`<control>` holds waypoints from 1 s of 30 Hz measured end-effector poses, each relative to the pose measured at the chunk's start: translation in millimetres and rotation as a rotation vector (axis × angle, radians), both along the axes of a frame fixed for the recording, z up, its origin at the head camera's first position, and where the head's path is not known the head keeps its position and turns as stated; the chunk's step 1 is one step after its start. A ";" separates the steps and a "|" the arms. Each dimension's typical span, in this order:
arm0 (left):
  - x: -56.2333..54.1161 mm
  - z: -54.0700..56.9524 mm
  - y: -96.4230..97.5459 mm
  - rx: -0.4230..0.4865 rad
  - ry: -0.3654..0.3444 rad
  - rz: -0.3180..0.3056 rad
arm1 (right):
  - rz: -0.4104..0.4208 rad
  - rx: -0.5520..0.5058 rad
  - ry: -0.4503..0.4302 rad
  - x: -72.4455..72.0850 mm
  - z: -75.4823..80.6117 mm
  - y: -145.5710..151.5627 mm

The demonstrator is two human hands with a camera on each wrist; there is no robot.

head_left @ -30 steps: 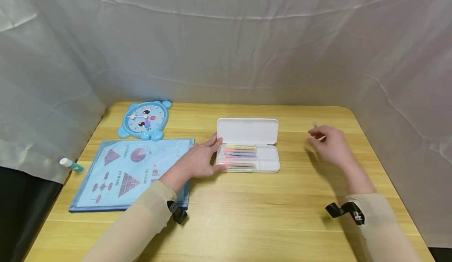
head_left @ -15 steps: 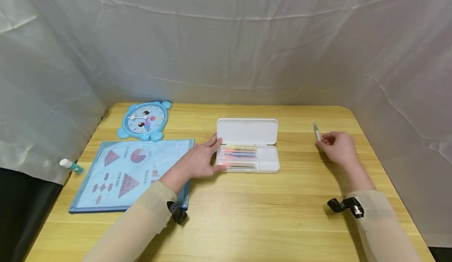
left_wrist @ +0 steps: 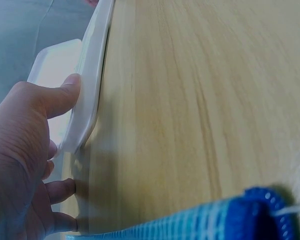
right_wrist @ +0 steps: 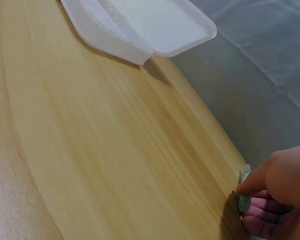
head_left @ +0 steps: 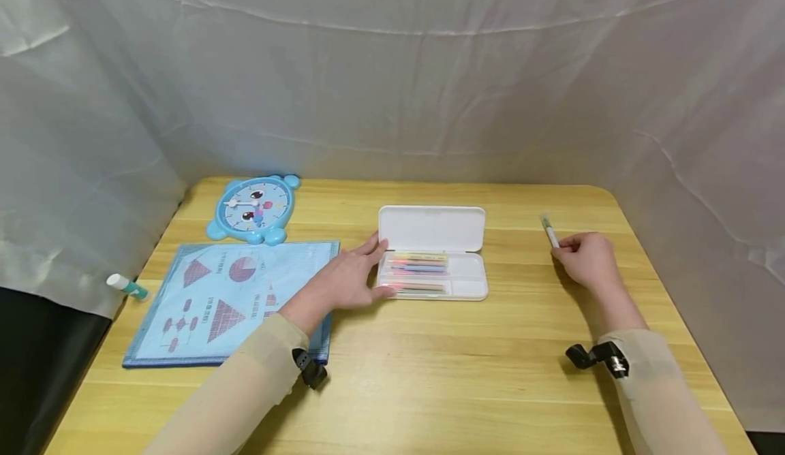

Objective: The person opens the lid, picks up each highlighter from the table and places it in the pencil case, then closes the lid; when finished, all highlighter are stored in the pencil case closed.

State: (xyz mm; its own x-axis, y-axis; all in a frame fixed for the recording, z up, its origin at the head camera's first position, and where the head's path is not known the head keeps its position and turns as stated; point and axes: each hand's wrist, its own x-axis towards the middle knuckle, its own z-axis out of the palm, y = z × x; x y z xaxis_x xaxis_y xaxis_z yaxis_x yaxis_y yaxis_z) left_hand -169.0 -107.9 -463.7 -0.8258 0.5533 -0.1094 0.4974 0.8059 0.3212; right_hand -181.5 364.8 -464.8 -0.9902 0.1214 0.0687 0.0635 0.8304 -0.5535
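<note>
A white pencil case [head_left: 469, 279] stands with its lid raised, several coloured pens [head_left: 419, 268] lying in its left part. My left hand [head_left: 346, 279] holds the case's left end, fingers spread, thumb at the front edge; in the left wrist view the thumb presses its white side [left_wrist: 90, 95] and the lower fingers rest near the table. Over on the right, my right hand [head_left: 587, 259] pinches a slim white and green pen [head_left: 549, 231] between thumb and fingers, its green end pointing away. In the right wrist view the hand partly hides this pen [right_wrist: 245, 200].
A blue zip folder [head_left: 202, 305] printed with shapes lies at the left, partly under my left forearm. Behind it is a blue toy clock [head_left: 254, 206]. A white and teal glue stick [head_left: 127, 286] lies at the table's left edge. Grey cloth [head_left: 429, 101] hangs behind the table.
My right hand has come down and slightly back and has taken hold of the pen, whose green end now tilts a little left. The left hand and the pencil case stay where they were.
</note>
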 end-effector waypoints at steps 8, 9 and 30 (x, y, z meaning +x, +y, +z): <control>-0.2 -0.8 -0.2 0.012 -0.006 0.001 | 0.025 -0.031 0.016 1.9 10.6 -7.6; -0.1 -0.7 -0.4 0.012 -0.006 0.001 | 0.033 -0.030 0.030 2.3 13.3 -9.1; 0.0 -1.0 0.2 0.001 -0.003 0.015 | 0.179 -0.115 0.163 18.3 66.2 -70.5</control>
